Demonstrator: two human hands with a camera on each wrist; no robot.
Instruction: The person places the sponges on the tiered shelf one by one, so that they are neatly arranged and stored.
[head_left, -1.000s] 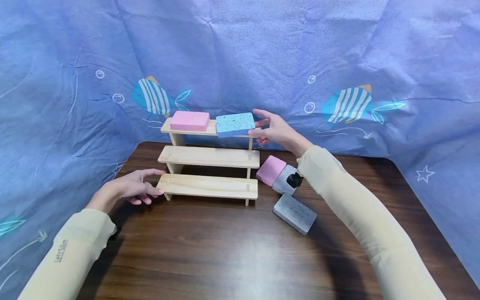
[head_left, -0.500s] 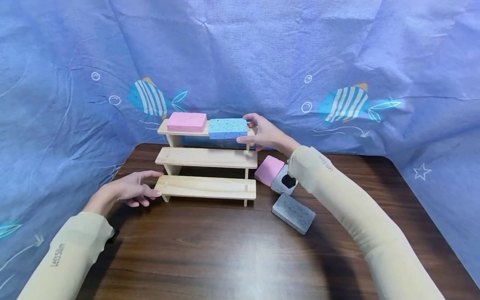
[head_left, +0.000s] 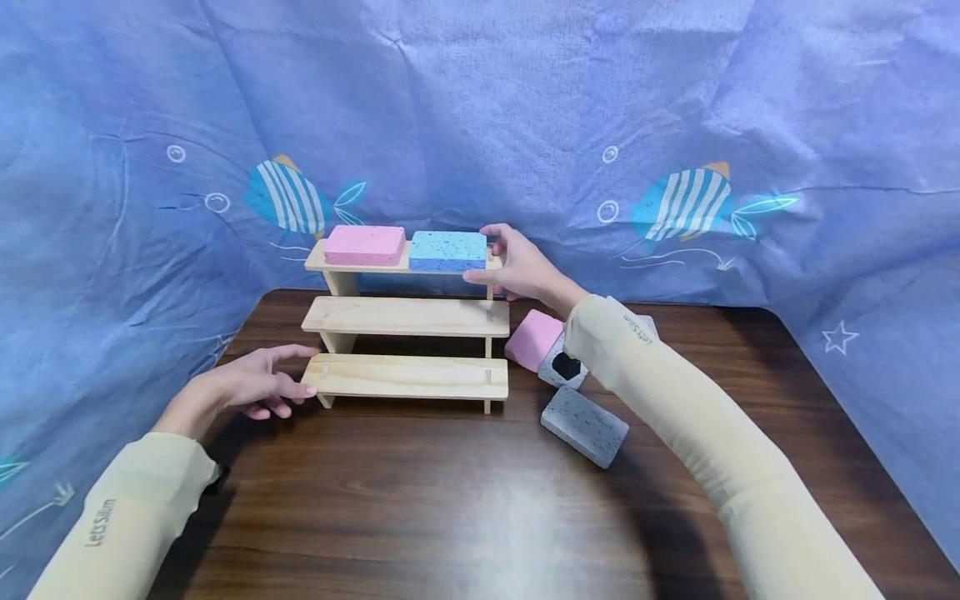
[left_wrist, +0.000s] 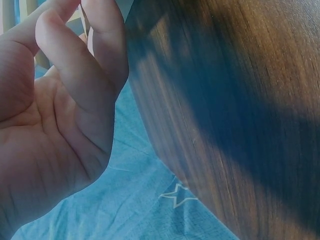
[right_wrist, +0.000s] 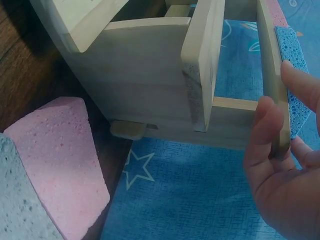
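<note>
A pale wooden three-step rack [head_left: 405,317] stands toward the back of the table. On its top step a pink sponge [head_left: 365,245] lies at the left and a speckled blue sponge [head_left: 448,250] to the right of it. My right hand [head_left: 520,265] grips the blue sponge's right end between thumb and index finger; in the right wrist view, other fingers [right_wrist: 267,120] reach below the top board. My left hand [head_left: 255,385] touches the left end of the bottom step with thumb and index finger, the other fingers loosely bent.
Right of the rack, a pink sponge [head_left: 533,340] lies against a light grey one [head_left: 553,375], partly covered by the right wrist's black camera. A dark grey sponge [head_left: 585,426] lies nearer. A blue fish-print cloth [head_left: 525,125] hangs behind the table [head_left: 390,492].
The blue sponge has moved left and levelled onto the top step, closer to the pink one, with my right hand on it. My left hand keeps its place at the rack.
</note>
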